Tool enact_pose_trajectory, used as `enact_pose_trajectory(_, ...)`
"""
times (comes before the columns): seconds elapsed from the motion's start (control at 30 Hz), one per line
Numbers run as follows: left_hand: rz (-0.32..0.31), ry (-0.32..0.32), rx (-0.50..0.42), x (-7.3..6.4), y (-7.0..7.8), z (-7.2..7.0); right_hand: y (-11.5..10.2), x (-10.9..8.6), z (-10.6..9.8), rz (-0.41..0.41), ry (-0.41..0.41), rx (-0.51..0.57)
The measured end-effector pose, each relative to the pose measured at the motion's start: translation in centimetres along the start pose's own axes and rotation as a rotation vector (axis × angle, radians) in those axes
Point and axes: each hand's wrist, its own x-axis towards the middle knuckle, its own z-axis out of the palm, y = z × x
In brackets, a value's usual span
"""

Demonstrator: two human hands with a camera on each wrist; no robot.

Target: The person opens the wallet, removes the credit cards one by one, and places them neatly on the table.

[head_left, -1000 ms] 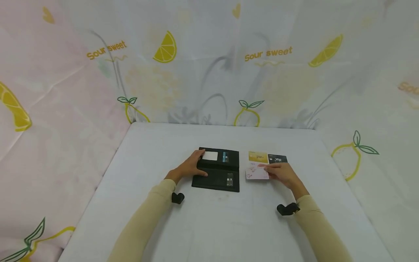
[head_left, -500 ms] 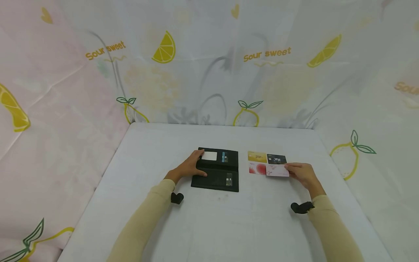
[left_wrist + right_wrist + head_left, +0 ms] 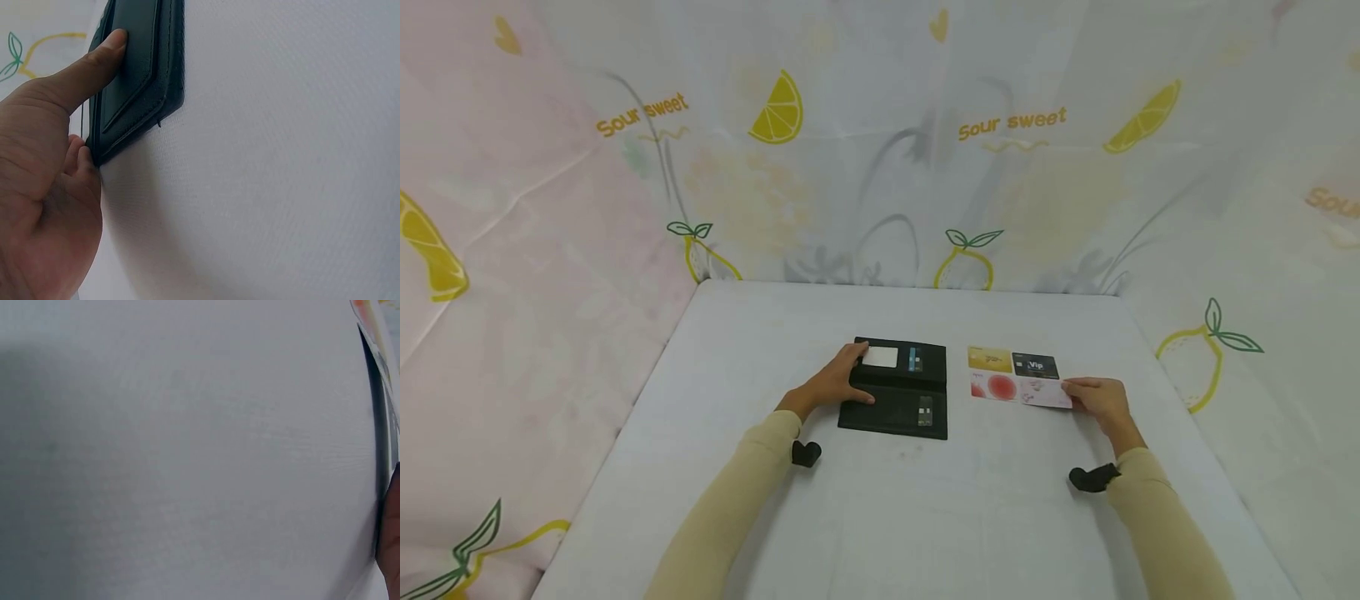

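An open black wallet (image 3: 891,410) lies on the white table, its two halves spread one above the other. My left hand (image 3: 829,383) holds its left edge; in the left wrist view the thumb (image 3: 94,70) lies on the leather and other fingers curl at the edge. A pale pink floral card (image 3: 1042,392) is pinched at its right end by my right hand (image 3: 1103,402). It lies at or just above the table, right of a red-and-white card (image 3: 996,387). Above these lie a gold card (image 3: 989,359) and a black Vip card (image 3: 1035,366).
In the wallet's slots show a white card (image 3: 881,357), a blue card (image 3: 915,359) and a dark card (image 3: 926,411). Lemon-printed cloth (image 3: 865,183) hangs behind the table (image 3: 895,517) and along both sides.
My right hand has carried the pink floral card rightward, off the red-and-white card and beside it, then slightly lower and further right. My left hand has stayed on the wallet.
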Motion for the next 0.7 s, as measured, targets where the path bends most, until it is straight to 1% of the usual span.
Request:
enact_pose_trajectory(0.23,0.001,-0.002,0.013,0.0,0.1,0.0,0.2,-0.2,0.7,-0.047,0.131,-0.237)
enact_pose_trajectory(0.33,0.003,0.001,0.012,0.0,0.1,0.0,0.1,-0.4,0.9,-0.070,0.160,-0.329)
enact_pose_trajectory(0.47,0.003,0.004,0.005,0.0,0.0,0.1,-0.2,-0.7,1.0,-0.117,0.168,-0.426)
enact_pose_trajectory(0.6,-0.002,0.005,0.001,0.0,0.0,0.1,-0.3,-1.0,1.1,-0.152,0.163,-0.467)
enact_pose_trajectory(0.7,0.003,0.007,0.001,-0.1,0.0,0.1,-0.4,-1.1,1.1,-0.156,0.156,-0.461)
